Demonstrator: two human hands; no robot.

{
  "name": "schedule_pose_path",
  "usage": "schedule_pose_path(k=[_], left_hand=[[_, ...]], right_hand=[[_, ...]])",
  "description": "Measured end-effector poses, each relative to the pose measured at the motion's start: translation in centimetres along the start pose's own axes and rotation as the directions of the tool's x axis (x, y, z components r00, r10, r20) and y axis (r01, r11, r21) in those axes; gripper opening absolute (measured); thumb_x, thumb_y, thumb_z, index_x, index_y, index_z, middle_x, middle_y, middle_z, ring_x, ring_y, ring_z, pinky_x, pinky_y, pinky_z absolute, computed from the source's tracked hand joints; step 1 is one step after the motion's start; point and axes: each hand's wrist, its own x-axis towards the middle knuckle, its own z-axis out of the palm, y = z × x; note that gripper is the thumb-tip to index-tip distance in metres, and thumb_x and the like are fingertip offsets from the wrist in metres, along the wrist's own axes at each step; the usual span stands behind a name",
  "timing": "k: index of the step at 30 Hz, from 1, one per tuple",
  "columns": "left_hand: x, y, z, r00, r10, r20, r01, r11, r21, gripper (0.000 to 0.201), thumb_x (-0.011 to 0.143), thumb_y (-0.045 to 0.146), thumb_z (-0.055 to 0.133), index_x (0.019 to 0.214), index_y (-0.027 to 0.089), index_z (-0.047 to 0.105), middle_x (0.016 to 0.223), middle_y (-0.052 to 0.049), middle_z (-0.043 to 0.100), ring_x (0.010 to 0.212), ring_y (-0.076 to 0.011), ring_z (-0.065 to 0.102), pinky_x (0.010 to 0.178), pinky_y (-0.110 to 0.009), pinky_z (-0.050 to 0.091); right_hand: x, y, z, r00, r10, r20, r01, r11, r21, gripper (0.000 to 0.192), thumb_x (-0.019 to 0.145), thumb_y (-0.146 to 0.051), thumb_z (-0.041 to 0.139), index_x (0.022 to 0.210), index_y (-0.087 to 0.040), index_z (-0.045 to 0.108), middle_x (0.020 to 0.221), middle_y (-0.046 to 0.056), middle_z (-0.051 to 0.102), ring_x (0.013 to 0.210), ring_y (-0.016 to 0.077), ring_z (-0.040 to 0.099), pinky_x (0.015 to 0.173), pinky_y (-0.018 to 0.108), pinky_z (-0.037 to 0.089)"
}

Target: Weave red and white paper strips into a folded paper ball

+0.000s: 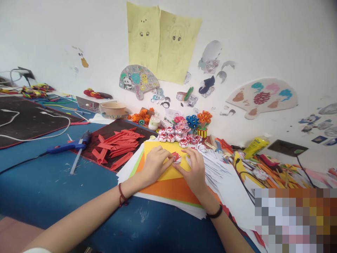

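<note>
Over a stack of coloured paper, a small red and white folded paper piece (176,157) is held between my two hands. My left hand (157,163) pinches its left side with thumb and fingertips. On the other side, my right hand (195,172) has its thumb at the lower edge and its index finger at the upper right, around the piece. The fingers partly hide its shape. Beneath lie yellow paper (151,146) and orange paper (168,189). Just beyond the hands sit several finished red and white folded paper pieces (170,134).
Red folded strips (119,146) are heaped on a dark mat at left, beside a blue glue gun (68,147) with its cord. White paper strips (214,170) spread to the right. A yellow bottle (256,147) and bead flowers (193,121) stand near the wall.
</note>
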Motion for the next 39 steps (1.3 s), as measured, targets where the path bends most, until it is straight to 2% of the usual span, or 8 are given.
schedule_pose_path(k=[3, 7, 11, 15, 20, 26, 32, 39], left_hand=[[-0.4, -0.5, 0.6, 0.99, 0.134, 0.039, -0.137, 0.986, 0.091, 0.029, 0.101, 0.029, 0.047, 0.086, 0.018, 0.069, 0.078, -0.007, 0.069, 0.072, -0.0185, 0.051, 0.07, -0.032, 0.037], [-0.6, -1.2, 1.1, 0.967, 0.243, 0.082, -0.255, 0.943, 0.213, 0.031, 0.103, 0.024, 0.04, 0.095, 0.017, 0.068, 0.079, -0.007, 0.069, 0.071, -0.0177, 0.051, 0.066, -0.031, 0.035], [-0.8, -1.6, 1.3, 0.945, 0.305, 0.119, -0.326, 0.903, 0.279, 0.029, 0.104, 0.024, 0.039, 0.097, 0.017, 0.066, 0.081, -0.006, 0.068, 0.072, -0.0179, 0.051, 0.064, -0.032, 0.034], [-1.0, -1.9, 1.4, 0.92, 0.32, 0.228, -0.378, 0.878, 0.294, 0.025, 0.102, 0.021, 0.042, 0.091, 0.017, 0.064, 0.081, -0.005, 0.065, 0.077, -0.0191, 0.05, 0.063, -0.033, 0.031], [-1.2, -1.9, 1.4, 0.912, 0.286, 0.294, -0.369, 0.884, 0.287, 0.026, 0.102, 0.022, 0.045, 0.084, 0.018, 0.063, 0.083, -0.005, 0.062, 0.083, -0.0196, 0.048, 0.065, -0.034, 0.029], [-1.1, -1.3, 0.7, 0.895, 0.277, 0.351, -0.391, 0.866, 0.313, 0.017, 0.098, 0.022, 0.053, 0.085, 0.019, 0.063, 0.083, -0.004, 0.063, 0.082, -0.02, 0.046, 0.065, -0.036, 0.026], [-1.1, -1.1, 0.6, 0.888, 0.285, 0.361, -0.386, 0.887, 0.251, 0.013, 0.096, 0.02, 0.057, 0.086, 0.019, 0.065, 0.081, -0.004, 0.064, 0.083, -0.0201, 0.046, 0.067, -0.035, 0.025], [-0.5, -1.6, 1.2, 0.97, 0.122, 0.208, -0.159, 0.973, 0.168, 0.025, 0.1, 0.032, 0.051, 0.089, 0.022, 0.071, 0.094, -0.005, 0.066, 0.087, -0.0198, 0.048, 0.075, -0.035, 0.03]], right_hand=[[-0.2, 0.0, -0.3, 0.997, -0.07, 0.011, 0.071, 0.993, -0.094, 0.026, 0.091, -0.044, 0.063, 0.102, -0.02, 0.063, 0.097, 0.009, 0.066, 0.094, 0.0262, 0.056, 0.084, 0.041, 0.044], [-0.5, 0.1, -0.4, 0.984, -0.163, 0.07, 0.171, 0.975, -0.139, 0.014, 0.097, -0.031, 0.056, 0.1, -0.02, 0.064, 0.088, 0.007, 0.069, 0.084, 0.0241, 0.055, 0.078, 0.038, 0.041], [-0.7, 0.3, 0.1, 0.972, -0.204, 0.113, 0.218, 0.968, -0.127, 0.018, 0.098, -0.019, 0.047, 0.101, -0.019, 0.065, 0.088, 0.008, 0.069, 0.085, 0.0236, 0.056, 0.075, 0.037, 0.041], [-1.1, 0.8, 0.9, 0.968, -0.202, 0.15, 0.215, 0.973, -0.078, 0.019, 0.096, -0.016, 0.046, 0.088, -0.019, 0.063, 0.08, 0.006, 0.065, 0.079, 0.0223, 0.054, 0.072, 0.036, 0.041], [-1.5, 1.5, 1.5, 0.945, -0.232, 0.23, 0.247, 0.968, -0.039, 0.026, 0.097, -0.015, 0.044, 0.075, -0.02, 0.057, 0.071, 0.005, 0.06, 0.075, 0.0209, 0.051, 0.069, 0.036, 0.04], [-1.6, 1.3, 1.2, 0.929, -0.226, 0.295, 0.239, 0.971, -0.008, 0.029, 0.095, -0.011, 0.042, 0.071, -0.02, 0.055, 0.071, 0.006, 0.059, 0.075, 0.0211, 0.049, 0.067, 0.035, 0.039], [-1.5, 1.5, 1.2, 0.934, -0.2, 0.297, 0.19, 0.98, 0.062, 0.025, 0.089, -0.005, 0.046, 0.074, -0.019, 0.06, 0.073, 0.005, 0.062, 0.075, 0.0211, 0.051, 0.066, 0.034, 0.04], [-1.5, 1.5, 1.4, 0.97, -0.049, 0.236, 0.051, 0.999, 0.0, 0.018, 0.097, -0.019, 0.05, 0.084, -0.021, 0.062, 0.082, 0.005, 0.065, 0.082, 0.0226, 0.055, 0.077, 0.037, 0.042]])
